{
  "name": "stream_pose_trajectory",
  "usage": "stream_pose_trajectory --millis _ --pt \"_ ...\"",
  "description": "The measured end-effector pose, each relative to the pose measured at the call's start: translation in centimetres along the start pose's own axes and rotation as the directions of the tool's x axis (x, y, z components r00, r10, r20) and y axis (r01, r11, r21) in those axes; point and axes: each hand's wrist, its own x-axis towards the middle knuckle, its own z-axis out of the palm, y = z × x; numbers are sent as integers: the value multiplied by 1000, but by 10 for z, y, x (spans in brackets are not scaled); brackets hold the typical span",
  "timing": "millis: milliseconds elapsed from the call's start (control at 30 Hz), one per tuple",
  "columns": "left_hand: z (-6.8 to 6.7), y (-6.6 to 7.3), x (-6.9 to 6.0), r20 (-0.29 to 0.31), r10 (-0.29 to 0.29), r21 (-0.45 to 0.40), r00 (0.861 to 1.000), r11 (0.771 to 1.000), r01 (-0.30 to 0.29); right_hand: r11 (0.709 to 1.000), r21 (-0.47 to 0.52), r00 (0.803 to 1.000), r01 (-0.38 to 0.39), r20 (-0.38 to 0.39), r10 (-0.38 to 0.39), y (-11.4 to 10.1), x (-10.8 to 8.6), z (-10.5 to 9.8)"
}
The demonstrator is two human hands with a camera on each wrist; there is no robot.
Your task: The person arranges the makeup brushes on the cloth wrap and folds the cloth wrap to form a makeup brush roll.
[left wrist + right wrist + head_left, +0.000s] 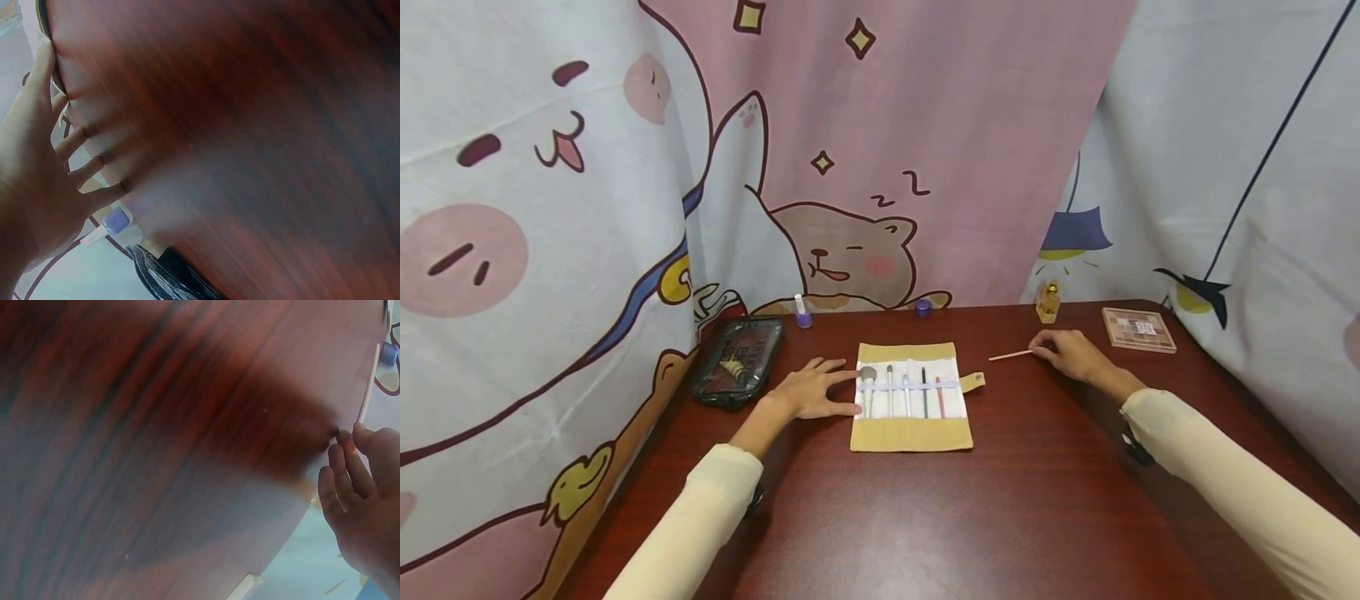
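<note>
A yellow fabric brush roll [912,435] lies unfolded on the table, its white inside holding several makeup brushes side by side under a pale strap. My left hand [808,389] has its fingers spread, with the thumb and index finger touching the roll's left edge; in the left wrist view the hand [44,156] shows the same spread. To the right of the roll, my right hand [1070,353] pinches one end of a thin pink stick [1011,355] that points left, low over the table. The right wrist view shows the stick [369,384] between thumb and index finger; its tip type is unclear.
A black-edged clear pouch [737,360] lies left of my left hand. Along the back stand a purple nail polish bottle [803,313], a small purple jar [922,308] and a golden bottle [1048,303]. An eyeshadow palette [1139,330] lies at the right; curtains enclose the table.
</note>
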Motion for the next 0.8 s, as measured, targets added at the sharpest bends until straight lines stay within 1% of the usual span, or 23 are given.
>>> stream_pose_trajectory --millis 133,267,333,467,600,700,800 --pt "1 1 -2 0 2 -11 1000 1000 -2 999 12 999 47 -3 -47 -3 -3 -2" --pt "2 0 -2 -5 7 -12 1000 1000 -7 994 29 994 106 -29 -105 -7 -5 -5" --pt "2 0 -2 -6 5 -11 1000 1000 -5 993 39 993 114 -41 -112 -9 -6 -7" --pt "2 -1 0 -1 0 -6 1000 1000 0 993 56 992 106 -73 -101 -11 -8 -11" --pt "1 -1 0 3 0 -2 1000 1000 0 993 65 988 103 -120 -94 -14 -8 -18" --pt "0 0 0 3 2 -2 1000 1000 -2 991 105 987 78 -150 -62 -19 -6 -23" --pt "0 0 0 4 5 -1 1000 1000 -5 985 167 986 41 -169 -13 -26 -4 -27"
